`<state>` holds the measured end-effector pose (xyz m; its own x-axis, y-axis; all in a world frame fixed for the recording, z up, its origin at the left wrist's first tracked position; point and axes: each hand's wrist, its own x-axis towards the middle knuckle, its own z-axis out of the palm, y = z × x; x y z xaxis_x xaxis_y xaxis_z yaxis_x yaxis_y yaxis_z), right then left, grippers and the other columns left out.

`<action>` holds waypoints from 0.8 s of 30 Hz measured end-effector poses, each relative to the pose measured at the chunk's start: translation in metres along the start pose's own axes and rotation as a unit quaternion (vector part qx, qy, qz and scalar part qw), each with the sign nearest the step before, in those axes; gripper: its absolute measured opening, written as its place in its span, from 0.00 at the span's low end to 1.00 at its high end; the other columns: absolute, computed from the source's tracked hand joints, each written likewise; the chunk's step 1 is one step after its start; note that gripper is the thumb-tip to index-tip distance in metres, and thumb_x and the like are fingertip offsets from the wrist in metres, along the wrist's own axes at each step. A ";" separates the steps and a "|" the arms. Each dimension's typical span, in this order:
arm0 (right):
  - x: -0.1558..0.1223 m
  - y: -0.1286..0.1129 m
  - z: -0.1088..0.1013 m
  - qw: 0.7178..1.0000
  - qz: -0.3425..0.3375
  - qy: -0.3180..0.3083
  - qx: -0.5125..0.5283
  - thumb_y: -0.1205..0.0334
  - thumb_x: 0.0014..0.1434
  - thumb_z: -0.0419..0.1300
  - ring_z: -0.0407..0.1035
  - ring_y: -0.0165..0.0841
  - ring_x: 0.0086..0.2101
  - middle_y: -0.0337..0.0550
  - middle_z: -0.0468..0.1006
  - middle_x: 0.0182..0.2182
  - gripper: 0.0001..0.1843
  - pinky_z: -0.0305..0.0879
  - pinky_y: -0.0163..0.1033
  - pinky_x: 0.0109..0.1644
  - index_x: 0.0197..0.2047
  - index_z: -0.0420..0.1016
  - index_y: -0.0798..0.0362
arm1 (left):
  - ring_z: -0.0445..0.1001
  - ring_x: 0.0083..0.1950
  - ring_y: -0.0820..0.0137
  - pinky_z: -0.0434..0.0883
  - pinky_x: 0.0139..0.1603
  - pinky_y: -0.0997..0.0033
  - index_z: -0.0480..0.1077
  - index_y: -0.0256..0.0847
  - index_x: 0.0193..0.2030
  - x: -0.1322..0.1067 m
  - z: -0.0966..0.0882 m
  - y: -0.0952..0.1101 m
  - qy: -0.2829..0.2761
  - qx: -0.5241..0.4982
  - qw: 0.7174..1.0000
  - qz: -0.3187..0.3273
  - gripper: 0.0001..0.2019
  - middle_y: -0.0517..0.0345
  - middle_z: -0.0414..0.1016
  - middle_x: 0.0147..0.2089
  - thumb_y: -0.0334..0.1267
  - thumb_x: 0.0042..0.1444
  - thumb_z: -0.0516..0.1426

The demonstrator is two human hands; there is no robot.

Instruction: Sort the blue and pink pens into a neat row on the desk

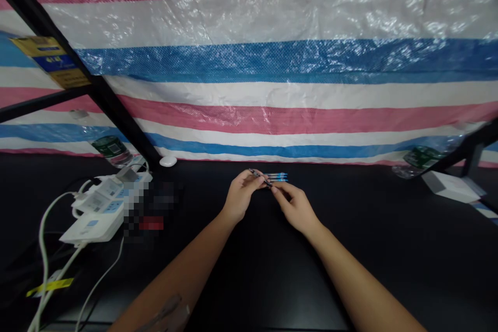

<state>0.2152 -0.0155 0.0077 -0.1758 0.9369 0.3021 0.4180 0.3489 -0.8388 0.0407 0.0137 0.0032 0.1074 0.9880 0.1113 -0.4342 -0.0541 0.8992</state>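
Observation:
Both my hands meet over the far middle of a black table (272, 270). My left hand (240, 197) is closed in a pinch on a thin dark pen (260, 176) that slants up to the left. My right hand (293, 206) pinches the same pen at its lower right end. Just behind the fingertips lies a small bundle of blue pens (279, 177) on the table, pointing right.
White power strips (101, 207) with white cables lie at the left. A water bottle (111, 148) stands at the back left, another bottle (422, 158) lies at the back right beside a white box (451, 185). A striped tarp (272, 62) hangs behind.

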 end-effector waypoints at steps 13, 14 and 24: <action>0.000 0.001 0.000 1.000 0.016 -0.016 0.001 0.50 0.70 0.54 0.71 0.35 0.29 0.45 0.78 0.33 0.16 0.66 0.37 0.32 0.45 0.77 0.51 | 0.83 0.37 0.64 0.79 0.41 0.63 0.63 0.41 0.40 0.006 -0.004 0.000 0.059 -0.018 0.998 0.009 0.19 0.52 0.82 0.36 0.55 0.61 0.61; -0.001 0.000 0.000 1.000 0.017 -0.016 0.000 0.50 0.70 0.54 0.71 0.35 0.29 0.44 0.78 0.32 0.16 0.66 0.37 0.32 0.44 0.77 0.51 | 0.83 0.37 0.63 0.79 0.40 0.63 0.62 0.41 0.39 0.006 -0.004 0.000 0.061 -0.013 0.998 0.006 0.20 0.51 0.82 0.36 0.56 0.61 0.60; -0.001 0.001 -0.001 1.000 0.019 -0.024 0.005 0.50 0.70 0.53 0.69 0.34 0.28 0.43 0.76 0.31 0.15 0.65 0.37 0.31 0.43 0.76 0.50 | 0.83 0.39 0.62 0.79 0.41 0.62 0.65 0.41 0.42 0.005 -0.005 0.005 0.049 -0.016 0.999 0.006 0.19 0.49 0.83 0.40 0.54 0.59 0.63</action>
<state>0.2165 -0.0161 0.0074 -0.2023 0.9471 0.2490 0.4155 0.3133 -0.8539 0.0348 0.0195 0.0064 0.0146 0.9967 0.0797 -0.4631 -0.0639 0.8840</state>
